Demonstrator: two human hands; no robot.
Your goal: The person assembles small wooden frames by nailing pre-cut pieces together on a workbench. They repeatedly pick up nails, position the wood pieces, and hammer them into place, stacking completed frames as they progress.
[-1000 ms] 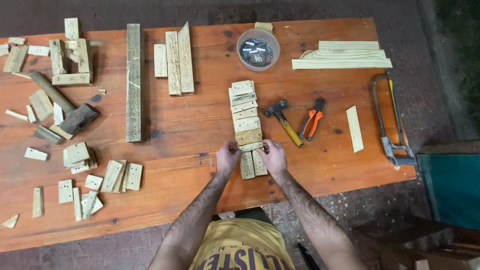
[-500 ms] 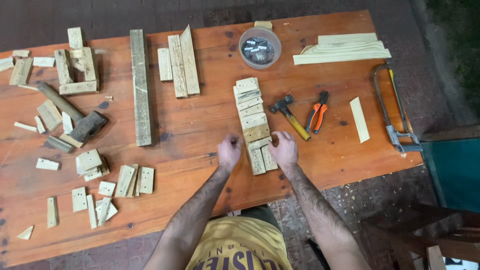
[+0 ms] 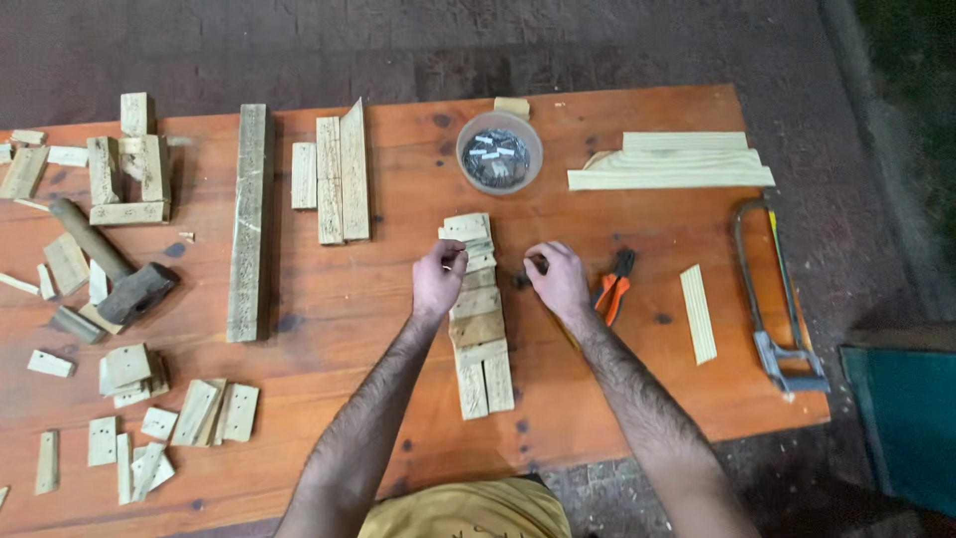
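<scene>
The head view looks straight down on an orange wooden table point(image 3: 378, 299), and both bare hands are over a row of small wood pieces point(image 3: 476, 309) laid one after another. The long axis of this row runs away from the person, from the near edge of the table toward the round bowl of nails point(image 3: 499, 152) beyond the hands. The row lies exactly between the two hands, so neither must reach across the other. The left hand point(image 3: 439, 281) is curled on the left side of the row, with its fingertips touching the pieces near the far end; it seems to pinch or press a piece there, but I cannot tell if it really lifts one. The right hand point(image 3: 558, 282) is just beside the right side of the row, with fingers bent narrow around something small and dark; what it is I cannot see clearly. In my judgement the left hand is the nearer one to the wood, because it already touches it, while the right hand stays a little apart. Just to the right of the right hand lie orange pliers point(image 3: 611, 289), partly hidden by the wrist. Farther right are a thin wood strip point(image 3: 698, 313) and a hacksaw point(image 3: 775, 289). Well to the left of the left hand are a long plank point(image 3: 247, 221) and a heavy hammer point(image 3: 112, 274).
</scene>
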